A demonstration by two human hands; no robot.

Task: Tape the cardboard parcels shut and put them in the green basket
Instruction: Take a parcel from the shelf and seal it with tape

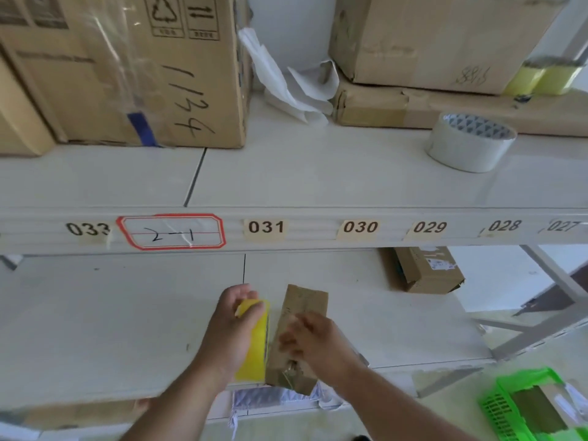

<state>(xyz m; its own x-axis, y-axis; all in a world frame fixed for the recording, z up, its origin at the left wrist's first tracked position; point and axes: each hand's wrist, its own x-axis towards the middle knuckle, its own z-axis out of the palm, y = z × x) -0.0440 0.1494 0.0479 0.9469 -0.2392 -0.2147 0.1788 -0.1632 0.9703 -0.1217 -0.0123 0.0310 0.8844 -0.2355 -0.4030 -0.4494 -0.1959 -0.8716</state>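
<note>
A small brown cardboard parcel [302, 310] lies on the lower shelf near its front edge. My right hand [318, 342] presses down on the parcel, fingers curled over its top. My left hand [230, 329] grips a yellow tape roll [256, 345] held right against the parcel's left side. The green basket [499, 409] sits on the floor at the bottom right, with a brown parcel inside it. Another cardboard parcel [426, 270] lies further back on the lower shelf to the right.
The upper shelf rail [318, 230] with number labels crosses the view above my hands. On the upper shelf stand large cardboard boxes [133, 68], a clear tape roll [467, 144], yellow tape rolls [541, 79] and crumpled white paper [292, 87].
</note>
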